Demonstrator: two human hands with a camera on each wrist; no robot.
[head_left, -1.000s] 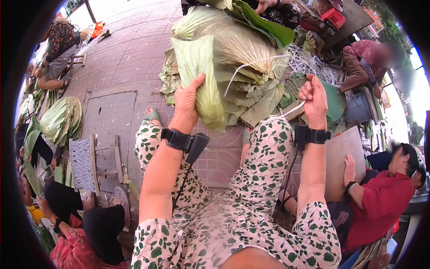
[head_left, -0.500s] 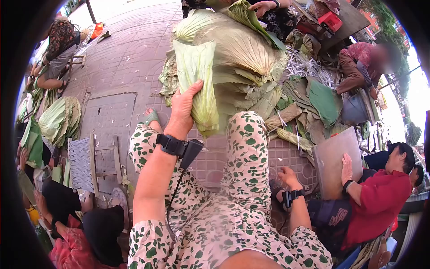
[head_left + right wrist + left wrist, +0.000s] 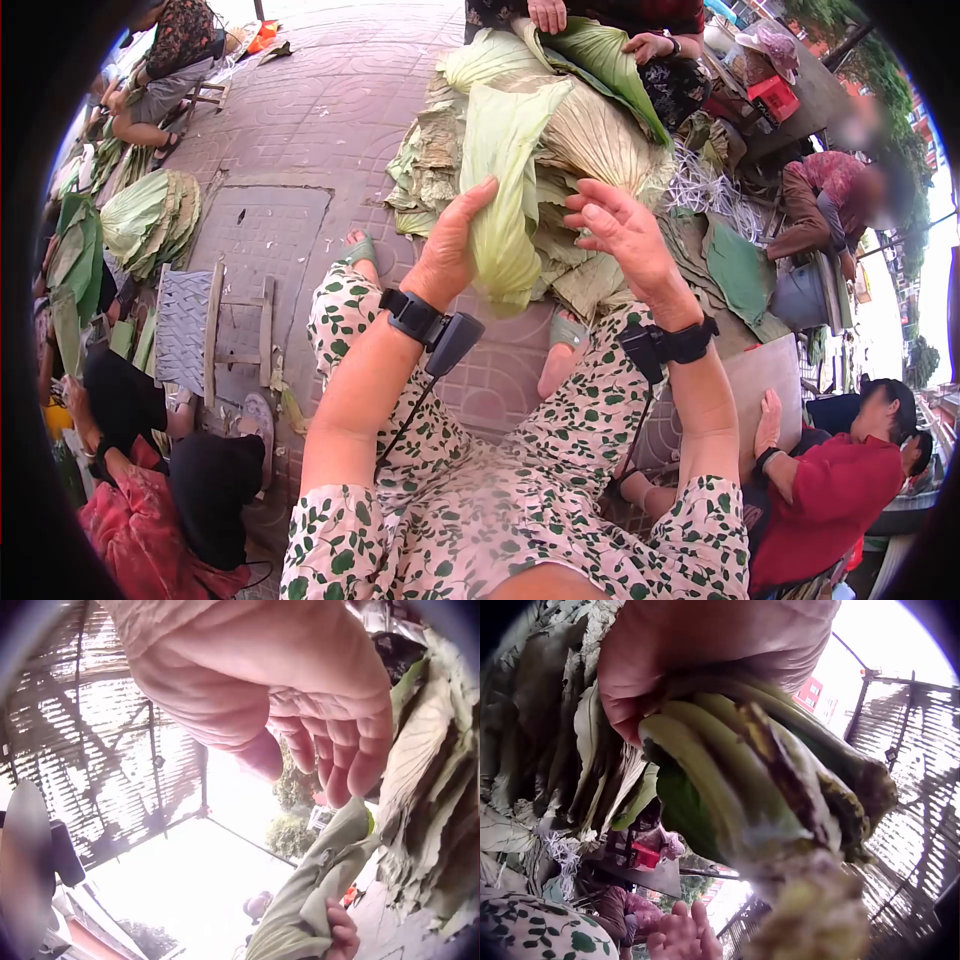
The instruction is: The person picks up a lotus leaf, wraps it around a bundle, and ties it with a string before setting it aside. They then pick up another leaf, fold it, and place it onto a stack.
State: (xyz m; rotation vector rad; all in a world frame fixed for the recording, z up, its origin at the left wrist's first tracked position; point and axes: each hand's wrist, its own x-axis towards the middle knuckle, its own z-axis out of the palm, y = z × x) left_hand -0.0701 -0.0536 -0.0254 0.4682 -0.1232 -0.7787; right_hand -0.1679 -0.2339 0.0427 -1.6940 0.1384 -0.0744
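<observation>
My left hand [image 3: 450,245] grips a long folded bundle of pale green leaves [image 3: 510,190], with the thumb lying along its near side. In the left wrist view the bundle's gathered, brown-edged end [image 3: 727,765] sticks out beneath the left hand [image 3: 720,645]. My right hand [image 3: 635,240] is raised just to the right of the bundle, fingers loosely bent and apart, holding nothing. From the right wrist, its fingertips [image 3: 364,776] overlap the upper end of the bundle [image 3: 300,900]. Behind both hands rises a big pile of dried, veined leaves [image 3: 600,130].
Across the pile another person's hands [image 3: 650,47] handle a large green leaf [image 3: 610,65]. White strips [image 3: 705,185] lie tangled right of the pile. A woven stool [image 3: 185,330] stands at left, and a person in red [image 3: 830,490] sits at right beside a board [image 3: 765,380].
My right hand held up a white strip, dropped down beside my right thigh without it, and has now come up beside the bundle. The left hand keeps its grip on the bundle.
</observation>
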